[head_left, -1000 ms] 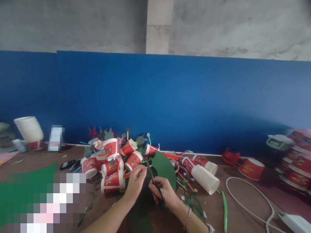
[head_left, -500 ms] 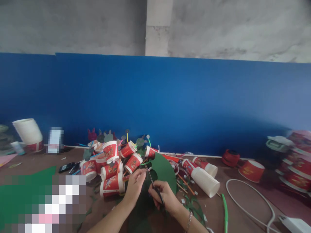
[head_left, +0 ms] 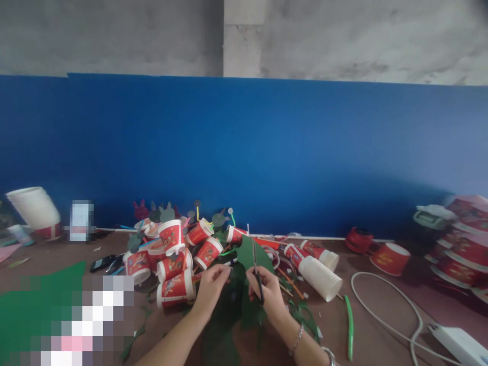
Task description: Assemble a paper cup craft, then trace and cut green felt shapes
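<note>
My right hand (head_left: 269, 292) is closed round black-handled scissors (head_left: 256, 269), whose blades point up into a dark green sheet (head_left: 251, 254). My left hand (head_left: 211, 287) pinches the left edge of that green sheet, fingers closed on it. The sheet hangs down between my hands towards the table edge. Just behind my left hand lies a heap of red and white paper cups (head_left: 173, 254) with coloured sticks and small green discs poking out.
A stack of white cups (head_left: 320, 277) lies on its side right of my hands. A white cable (head_left: 381, 315) loops to a white adapter (head_left: 457, 343). Green scraps (head_left: 305, 317), a green strip (head_left: 348, 320), red bowls (head_left: 391, 258) and a large green sheet (head_left: 41, 292) lie around.
The scissors have swung from a left-leaning tilt to nearly upright and shifted right. The green sheet has turned, showing narrower. My view has drifted slightly.
</note>
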{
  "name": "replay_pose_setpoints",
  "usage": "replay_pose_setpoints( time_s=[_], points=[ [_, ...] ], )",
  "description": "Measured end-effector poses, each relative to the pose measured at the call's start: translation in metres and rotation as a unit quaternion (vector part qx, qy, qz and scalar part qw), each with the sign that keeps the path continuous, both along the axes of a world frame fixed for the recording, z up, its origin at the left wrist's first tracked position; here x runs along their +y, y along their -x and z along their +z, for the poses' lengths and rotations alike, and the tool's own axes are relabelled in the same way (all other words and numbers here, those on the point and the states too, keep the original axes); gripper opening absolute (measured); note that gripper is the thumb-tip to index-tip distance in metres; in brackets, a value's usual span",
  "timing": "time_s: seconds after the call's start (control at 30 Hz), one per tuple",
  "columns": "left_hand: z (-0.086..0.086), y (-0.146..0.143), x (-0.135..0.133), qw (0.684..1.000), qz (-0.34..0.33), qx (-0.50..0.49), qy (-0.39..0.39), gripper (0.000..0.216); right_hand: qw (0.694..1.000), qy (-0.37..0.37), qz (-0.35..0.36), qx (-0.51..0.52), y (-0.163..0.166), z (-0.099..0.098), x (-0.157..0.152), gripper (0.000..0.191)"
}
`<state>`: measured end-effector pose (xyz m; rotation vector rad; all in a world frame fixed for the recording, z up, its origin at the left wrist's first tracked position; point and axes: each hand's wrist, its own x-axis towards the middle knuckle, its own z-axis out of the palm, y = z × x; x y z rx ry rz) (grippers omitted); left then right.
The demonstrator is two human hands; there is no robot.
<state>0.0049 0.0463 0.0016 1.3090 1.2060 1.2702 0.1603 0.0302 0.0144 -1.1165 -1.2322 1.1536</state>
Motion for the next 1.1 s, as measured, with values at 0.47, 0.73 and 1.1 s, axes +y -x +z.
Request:
replay_pose_setpoints(
  time_s=[0.47,0.73,1.1],
  points=[
    [0.006,0.003,-0.004,0.978,-0.041,0.205,0.014,0.029,0.999,-0.012,-0.031,-0.003,0.0,0.005,-0.002,0.034],
    [0.043,0.023,-0.043,0.913,-0.173,0.369,0.003,0.031,1.0,-0.016,-0.022,0.001,0.0,0.004,-0.002,0.031],
    [0.05,0.032,-0.031,0.915,-0.158,0.372,-0.004,0.02,0.998,-0.019,0.046,0.024,0.0,-0.002,-0.004,0.027]
  ],
)
